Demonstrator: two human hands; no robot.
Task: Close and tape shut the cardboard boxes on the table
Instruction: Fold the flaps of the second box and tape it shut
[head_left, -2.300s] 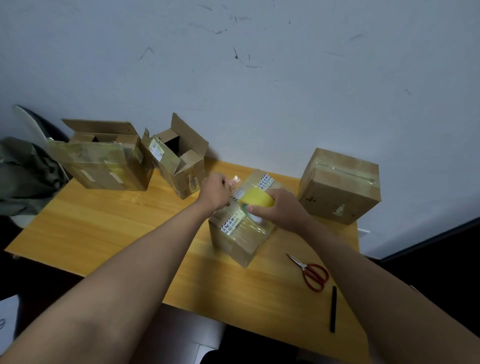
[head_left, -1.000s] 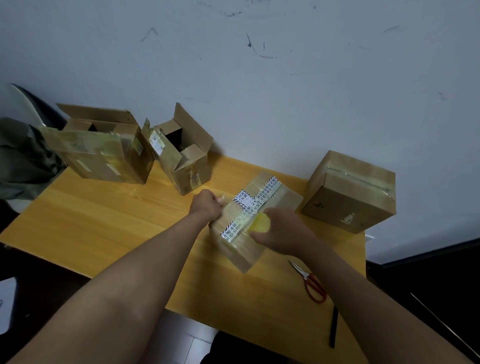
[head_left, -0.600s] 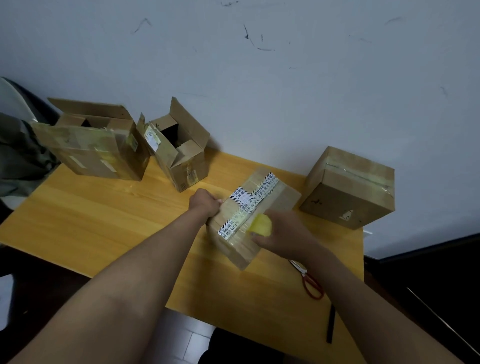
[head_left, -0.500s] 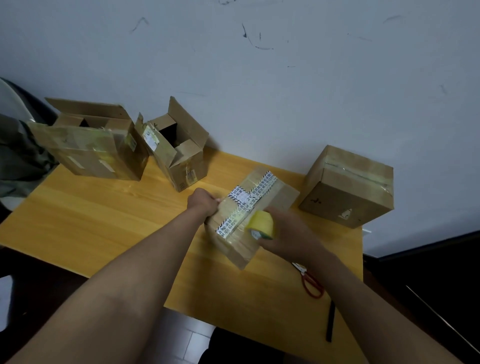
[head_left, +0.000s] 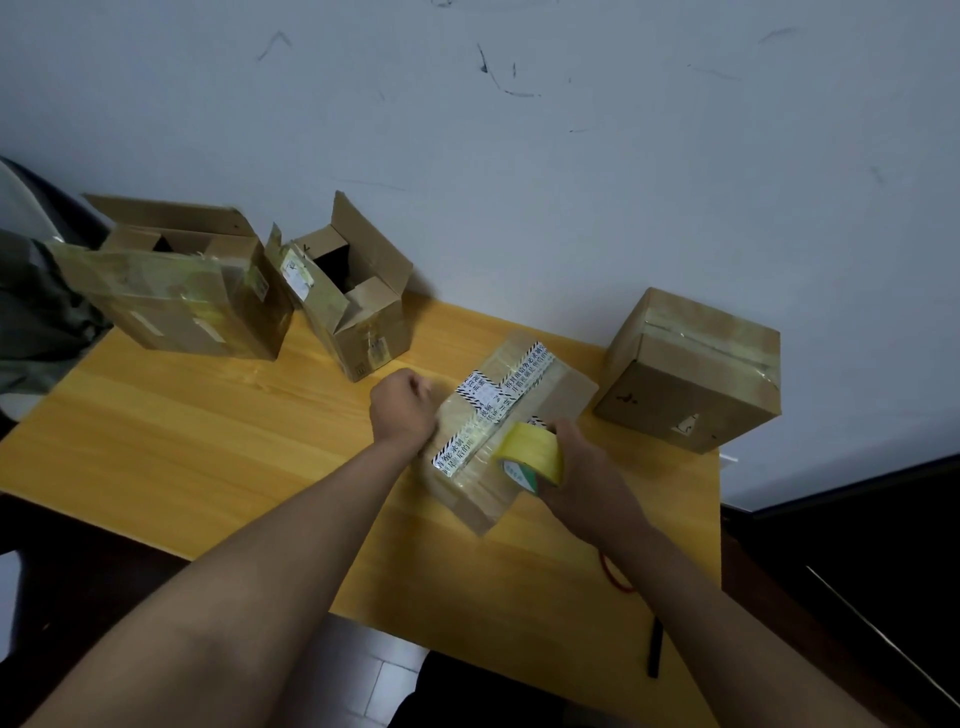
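1. Looking down from the head view, the middle box (head_left: 511, 423) lies closed on the wooden table (head_left: 208, 441), a little toward the table's right edge, its long axis running from the near edge diagonally up toward the far right corner.
2. The left hand (head_left: 402, 410) is curled against the box's left side, pinning it — whether it also pinches a tape end I cannot tell.
3. The right hand (head_left: 582, 467) is clamped round the yellow tape roll (head_left: 530, 454), which sits at the box's near right end, over the printed strip that runs along the top.
4. The relation that matters: the box's long axis points away from the right hand toward the wall, so the roll is nearest the near end and any further strip would, in my judgement, run along that axis.
5. A taped box (head_left: 691, 374) stands by the far right corner; two open boxes — a small one (head_left: 358, 306) and a wide one (head_left: 182, 291) — wait along the far edge toward the left corner, flaps up.
6. Red scissors (head_left: 613, 574) peek out from under the right forearm near the right edge, closest to the right hand for a cut.
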